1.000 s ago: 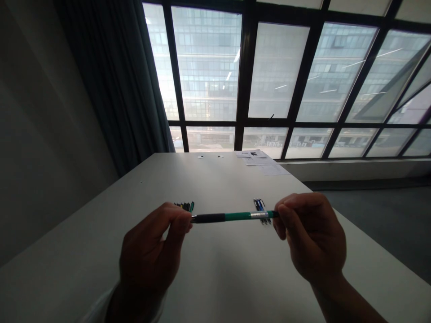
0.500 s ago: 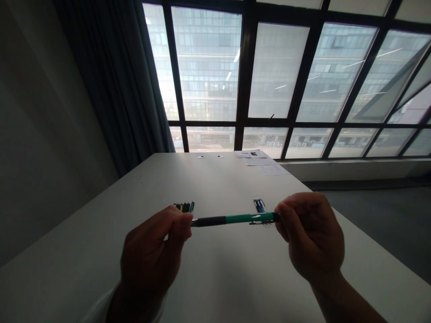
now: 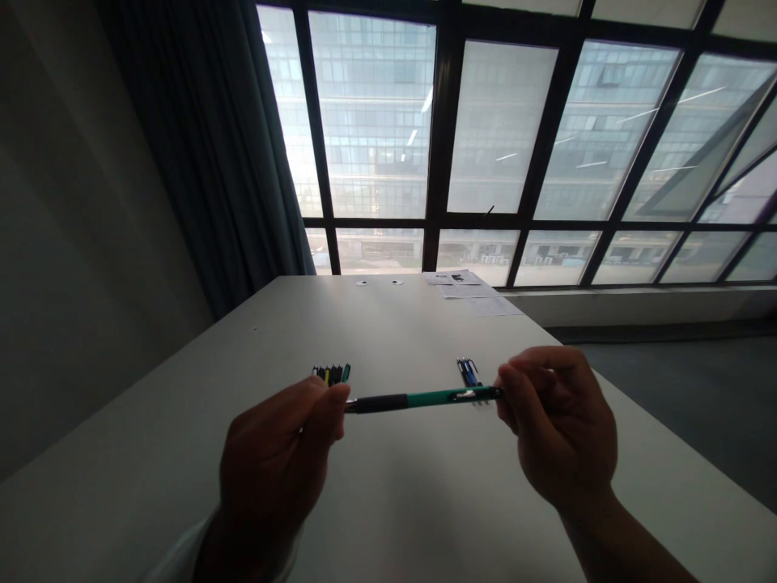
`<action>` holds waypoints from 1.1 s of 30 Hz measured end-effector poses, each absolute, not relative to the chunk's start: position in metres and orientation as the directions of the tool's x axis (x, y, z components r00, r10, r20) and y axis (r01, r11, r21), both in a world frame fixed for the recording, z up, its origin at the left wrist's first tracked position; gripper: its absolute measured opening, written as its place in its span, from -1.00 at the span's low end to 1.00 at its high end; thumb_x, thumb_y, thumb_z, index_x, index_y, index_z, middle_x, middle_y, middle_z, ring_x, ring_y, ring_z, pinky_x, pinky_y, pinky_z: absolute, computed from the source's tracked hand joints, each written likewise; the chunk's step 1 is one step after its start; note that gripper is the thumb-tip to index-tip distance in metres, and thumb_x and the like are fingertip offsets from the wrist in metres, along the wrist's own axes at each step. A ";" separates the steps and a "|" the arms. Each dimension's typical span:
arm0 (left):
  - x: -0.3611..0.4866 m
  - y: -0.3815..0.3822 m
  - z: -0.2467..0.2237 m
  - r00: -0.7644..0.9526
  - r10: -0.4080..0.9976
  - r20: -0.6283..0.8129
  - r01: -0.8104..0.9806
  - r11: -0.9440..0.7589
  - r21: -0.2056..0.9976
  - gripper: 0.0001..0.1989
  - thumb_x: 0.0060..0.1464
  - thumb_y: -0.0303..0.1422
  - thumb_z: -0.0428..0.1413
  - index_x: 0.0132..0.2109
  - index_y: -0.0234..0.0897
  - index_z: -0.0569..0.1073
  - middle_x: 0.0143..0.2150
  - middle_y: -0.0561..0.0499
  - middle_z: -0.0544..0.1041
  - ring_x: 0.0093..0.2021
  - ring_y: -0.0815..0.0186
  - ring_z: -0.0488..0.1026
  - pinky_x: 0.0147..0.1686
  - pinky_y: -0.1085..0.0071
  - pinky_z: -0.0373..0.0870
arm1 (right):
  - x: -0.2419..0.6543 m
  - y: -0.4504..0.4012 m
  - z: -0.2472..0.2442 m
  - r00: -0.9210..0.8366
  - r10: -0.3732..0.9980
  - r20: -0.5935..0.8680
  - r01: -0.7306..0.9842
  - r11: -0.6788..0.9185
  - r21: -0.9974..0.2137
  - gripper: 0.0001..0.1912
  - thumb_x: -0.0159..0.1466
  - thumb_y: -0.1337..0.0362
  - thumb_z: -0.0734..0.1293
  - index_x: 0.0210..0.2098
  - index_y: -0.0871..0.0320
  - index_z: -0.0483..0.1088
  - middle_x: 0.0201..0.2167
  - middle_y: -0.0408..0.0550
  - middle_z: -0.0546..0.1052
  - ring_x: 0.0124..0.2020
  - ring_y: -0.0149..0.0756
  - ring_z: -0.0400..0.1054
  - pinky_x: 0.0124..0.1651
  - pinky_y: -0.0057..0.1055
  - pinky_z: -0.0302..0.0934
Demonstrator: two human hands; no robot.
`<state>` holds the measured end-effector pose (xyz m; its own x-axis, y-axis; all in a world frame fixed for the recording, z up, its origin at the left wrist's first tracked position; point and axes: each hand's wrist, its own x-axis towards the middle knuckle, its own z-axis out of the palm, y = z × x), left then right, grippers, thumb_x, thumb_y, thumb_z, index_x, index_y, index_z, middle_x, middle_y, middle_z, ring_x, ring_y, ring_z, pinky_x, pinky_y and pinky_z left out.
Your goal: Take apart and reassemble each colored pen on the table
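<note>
A green pen [image 3: 428, 399] with a dark grip is held level above the table, its metal tip to the left. My left hand [image 3: 279, 461] pinches the tip end, and my right hand [image 3: 562, 425] pinches the clip end between thumb and fingers. Behind my left hand, several pens [image 3: 331, 373] lie side by side, partly hidden by the hand. Another group of pens, blue and dark [image 3: 469, 372], lies beyond the green pen near my right hand, partly covered by the held pen.
The white table [image 3: 376, 324] stretches away to a large window. Sheets of paper [image 3: 455, 283] lie at its far right corner. Two small round white items [image 3: 396, 282] are at the far edge. A dark curtain [image 3: 212, 162] hangs at the left.
The green pen has rolled about its length, so its clip now faces me instead of showing along the lower edge. Both hands have shifted only slightly.
</note>
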<state>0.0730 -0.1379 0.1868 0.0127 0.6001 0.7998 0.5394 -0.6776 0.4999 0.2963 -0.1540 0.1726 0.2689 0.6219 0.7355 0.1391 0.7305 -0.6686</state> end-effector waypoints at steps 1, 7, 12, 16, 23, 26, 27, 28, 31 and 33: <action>0.073 -0.138 0.187 0.013 0.601 0.799 0.540 -0.676 0.501 -0.56 0.25 -0.31 0.02 -0.62 -0.22 0.28 -0.70 0.16 0.21 -0.70 0.45 0.17 -0.62 0.45 0.15 | 0.296 -0.154 0.173 0.268 0.624 0.734 0.144 0.728 -0.671 -0.91 0.33 0.40 0.34 -0.22 0.10 0.35 -0.58 -0.28 0.36 -0.63 -0.51 0.25 -0.65 -0.60 0.13; 0.073 -0.141 0.188 0.014 0.619 0.785 0.546 -0.662 0.513 -0.57 0.24 -0.31 0.03 -0.62 -0.22 0.28 -0.71 0.16 0.22 -0.72 0.45 0.16 -0.67 0.44 0.10 | 0.297 -0.154 0.174 0.235 0.625 0.744 0.164 0.729 -0.664 -0.92 0.34 0.40 0.32 -0.21 0.10 0.35 -0.60 -0.28 0.37 -0.65 -0.50 0.25 -0.68 -0.61 0.10; 0.073 -0.141 0.189 0.013 0.625 0.780 0.569 -0.646 0.509 -0.53 0.25 -0.28 0.02 -0.64 -0.23 0.26 -0.72 0.15 0.20 -0.72 0.45 0.16 -0.67 0.44 0.09 | 0.296 -0.155 0.174 0.252 0.636 0.729 0.161 0.715 -0.680 -0.93 0.35 0.38 0.32 -0.22 0.09 0.34 -0.62 -0.28 0.36 -0.66 -0.50 0.23 -0.68 -0.61 0.07; 0.073 -0.140 0.189 0.031 0.594 0.804 0.566 -0.673 0.476 -0.52 0.25 -0.30 0.02 -0.65 -0.24 0.26 -0.72 0.16 0.21 -0.71 0.47 0.18 -0.63 0.47 0.15 | 0.296 -0.155 0.173 0.248 0.651 0.718 0.168 0.701 -0.693 -0.93 0.36 0.37 0.32 -0.22 0.09 0.33 -0.66 -0.31 0.31 -0.69 -0.51 0.16 -0.68 -0.60 0.04; 0.073 -0.140 0.187 0.003 0.633 0.775 0.559 -0.643 0.523 -0.54 0.27 -0.25 -0.01 -0.62 -0.22 0.30 -0.70 0.14 0.28 -0.70 0.44 0.21 -0.63 0.46 0.19 | 0.295 -0.155 0.173 0.242 0.646 0.723 0.166 0.707 -0.687 -0.94 0.35 0.36 0.32 -0.22 0.09 0.33 -0.64 -0.30 0.33 -0.67 -0.50 0.20 -0.68 -0.61 0.05; 0.075 -0.139 0.186 -0.015 0.652 0.758 0.533 -0.636 0.558 -0.57 0.25 -0.27 -0.01 -0.60 -0.22 0.34 -0.66 0.11 0.34 -0.66 0.42 0.27 -0.60 0.46 0.23 | 0.296 -0.154 0.172 0.238 0.635 0.735 0.178 0.715 -0.676 -0.94 0.36 0.36 0.32 -0.21 0.09 0.34 -0.61 -0.28 0.35 -0.66 -0.50 0.23 -0.68 -0.61 0.08; 0.076 -0.138 0.185 -0.018 0.658 0.753 0.516 -0.639 0.570 -0.59 0.25 -0.28 0.00 -0.58 -0.22 0.36 -0.64 0.10 0.36 -0.64 0.41 0.29 -0.59 0.46 0.24 | 0.296 -0.154 0.171 0.236 0.634 0.737 0.182 0.716 -0.674 -0.94 0.36 0.37 0.31 -0.20 0.09 0.34 -0.60 -0.28 0.35 -0.65 -0.49 0.24 -0.67 -0.61 0.09; 0.076 -0.138 0.185 -0.017 0.660 0.751 0.495 -0.647 0.580 -0.61 0.25 -0.28 0.00 -0.56 -0.23 0.37 -0.62 0.09 0.38 -0.61 0.41 0.31 -0.58 0.46 0.25 | 0.297 -0.154 0.171 0.238 0.633 0.737 0.184 0.716 -0.674 -0.94 0.36 0.37 0.31 -0.20 0.09 0.34 -0.60 -0.28 0.35 -0.64 -0.49 0.25 -0.67 -0.61 0.10; 0.076 -0.136 0.183 -0.009 0.653 0.757 0.439 -0.678 0.589 -0.68 0.23 -0.33 0.03 -0.49 -0.23 0.42 -0.55 0.07 0.43 -0.55 0.39 0.36 -0.55 0.47 0.28 | 0.297 -0.153 0.169 0.254 0.632 0.732 0.170 0.716 -0.677 -0.93 0.36 0.37 0.31 -0.19 0.08 0.34 -0.55 -0.26 0.35 -0.61 -0.48 0.26 -0.65 -0.60 0.13; 0.076 -0.135 0.182 -0.004 0.652 0.758 0.436 -0.681 0.588 -0.74 0.22 -0.34 0.05 -0.45 -0.24 0.44 -0.52 0.06 0.45 -0.51 0.38 0.39 -0.53 0.47 0.29 | 0.297 -0.153 0.168 0.257 0.630 0.733 0.152 0.723 -0.674 -0.93 0.36 0.36 0.31 -0.19 0.08 0.35 -0.52 -0.24 0.36 -0.59 -0.48 0.26 -0.64 -0.59 0.15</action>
<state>0.0756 -0.1348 0.1820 -0.0042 0.6520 0.7582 0.4364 -0.6810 0.5880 0.2968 -0.1530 0.1683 0.2566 0.6299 0.7331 0.1519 0.7228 -0.6742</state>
